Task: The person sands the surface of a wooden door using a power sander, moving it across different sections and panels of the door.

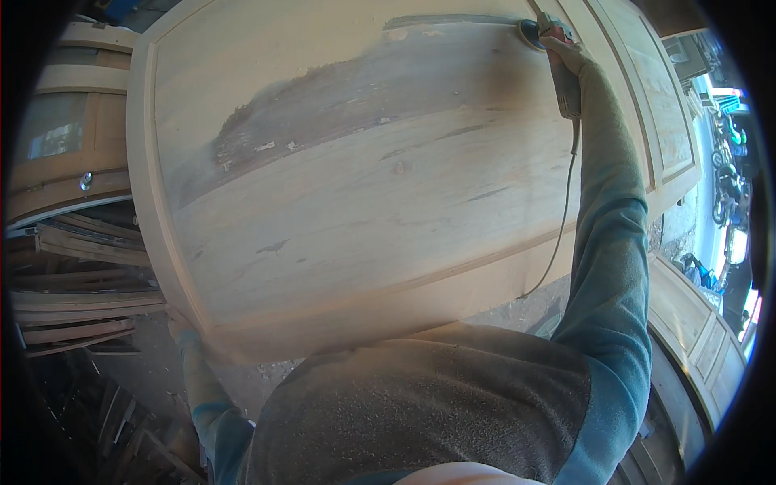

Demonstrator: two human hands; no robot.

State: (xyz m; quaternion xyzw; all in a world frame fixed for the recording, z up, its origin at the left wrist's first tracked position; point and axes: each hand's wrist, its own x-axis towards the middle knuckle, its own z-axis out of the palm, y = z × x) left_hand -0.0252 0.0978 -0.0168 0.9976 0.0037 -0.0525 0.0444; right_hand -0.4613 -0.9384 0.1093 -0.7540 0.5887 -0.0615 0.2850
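Stretched far forward, my right hand is closed around an angle grinder with a round dark disc. The disc is at the far right part of a large wooden panel, by the end of a dark stripe. A brownish-grey patch with ragged edges crosses the panel's pale surface. My left hand is at the near left corner of the panel's raised frame; its fingers are too small and blurred to make out.
The grinder's cord hangs over the panel's near edge beside my right arm. Stacked wooden pieces lie at the left, below a wooden door with a knob. Another panelled wooden piece leans at the right. Motorbikes stand beyond.
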